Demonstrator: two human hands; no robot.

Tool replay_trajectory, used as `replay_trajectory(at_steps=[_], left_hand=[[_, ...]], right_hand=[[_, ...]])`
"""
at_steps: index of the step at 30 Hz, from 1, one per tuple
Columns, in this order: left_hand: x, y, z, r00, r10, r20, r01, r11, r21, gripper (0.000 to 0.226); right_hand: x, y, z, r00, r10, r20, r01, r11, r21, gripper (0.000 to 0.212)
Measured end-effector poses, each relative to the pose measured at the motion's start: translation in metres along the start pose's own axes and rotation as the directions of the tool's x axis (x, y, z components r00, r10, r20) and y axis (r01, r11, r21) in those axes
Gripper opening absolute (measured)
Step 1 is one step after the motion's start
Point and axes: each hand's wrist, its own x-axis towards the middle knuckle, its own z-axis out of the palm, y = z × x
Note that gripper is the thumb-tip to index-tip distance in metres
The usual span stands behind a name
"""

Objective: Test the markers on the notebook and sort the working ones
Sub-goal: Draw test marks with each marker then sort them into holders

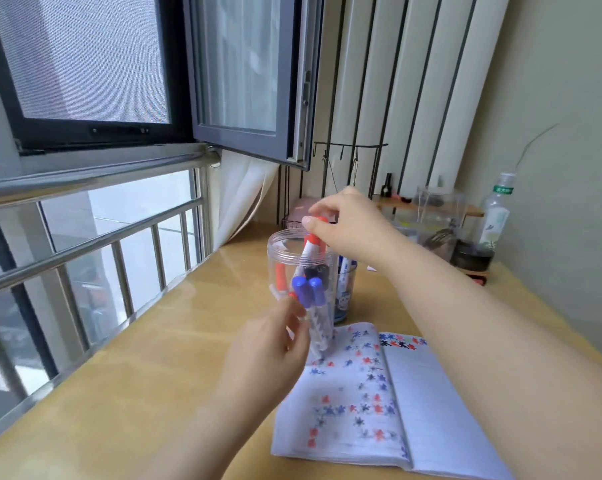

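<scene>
Red-capped marker (314, 237) at the mouth of the clear plastic jar (301, 271). My right hand (348, 225) has its fingers (310, 221) pinched on the red cap end, thumb and forefinger closed on it from above; the white barrel slants down through the jar opening. The marker is half in, half out: cap above the rim, the rest inside.

My left hand (275, 341) steadies the jar low on its wall, fingers curled against the near side. Motion blur there; I cannot tell how far they wrap round. The jar leans a little towards me, its foot at the top edge of the open notebook (379, 393).

Handling, as I judge it: the marker is light, stiff and smooth plastic. The cap is the risky hold, since it may pull off if it is loose. A grip just below the cap, on the barrel, looks safer. The jar is thin-walled, light and slick; with its load of blue and red markers (308, 289) it probably tips easily, so the low hold matters.

A second cup of markers (344, 289) stands just behind the jar on the counter (154, 375). The notebook page is covered in red, blue and black test marks.
</scene>
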Motion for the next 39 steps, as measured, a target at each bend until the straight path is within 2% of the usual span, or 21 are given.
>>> replay_trajectory(at_steps=[3,6,11,15,17,21,25,32,36,39], left_hand=[[0.004,0.009,0.018,0.995,0.073,0.062,-0.072,0.997,-0.017,0.002],[0.013,0.021,0.043,0.988,0.108,0.11,-0.108,0.994,-0.009,0.006],[0.035,0.035,0.097,0.972,0.156,0.173,-0.149,0.987,-0.054,0.008],[0.05,0.034,0.138,0.961,0.178,0.21,-0.177,0.984,-0.025,0.013],[0.056,0.029,0.157,0.958,0.196,0.21,-0.199,0.98,-0.004,0.017],[0.058,0.015,0.177,0.963,0.217,0.16,-0.218,0.976,-0.014,0.026],[0.058,0.007,0.182,0.969,0.228,0.095,-0.227,0.974,-0.013,0.024],[0.056,0.003,0.185,0.975,0.204,0.089,-0.207,0.978,0.023,0.021],[0.057,0.001,0.186,0.976,0.195,0.092,-0.198,0.98,0.024,0.021],[0.056,-0.001,0.187,0.977,0.19,0.096,-0.193,0.981,0.025,0.02]], right_hand=[[-0.012,0.018,-0.009,0.989,-0.022,-0.145,0.045,0.987,0.156,0.025],[-0.027,0.053,-0.019,0.968,0.043,-0.246,0.011,0.977,0.211,0.02],[-0.054,0.152,-0.011,0.937,0.308,-0.162,-0.272,0.938,0.214,0.011],[-0.068,0.222,0.006,0.883,0.468,-0.05,-0.464,0.883,0.074,0.021],[-0.068,0.244,0.013,0.873,0.488,-0.008,-0.488,0.873,-0.01,0.026],[-0.05,0.272,0.025,0.894,0.448,0.012,-0.439,0.881,-0.178,0.035],[-0.011,0.299,0.042,0.945,0.314,-0.09,-0.326,0.889,-0.322,0.034],[0.047,0.336,0.073,0.944,0.301,-0.133,-0.32,0.739,-0.593,0.025],[0.051,0.342,0.079,0.951,0.258,-0.167,-0.306,0.73,-0.611,0.025],[0.043,0.331,0.069,0.948,0.222,-0.227,-0.307,0.822,-0.48,0.02]])
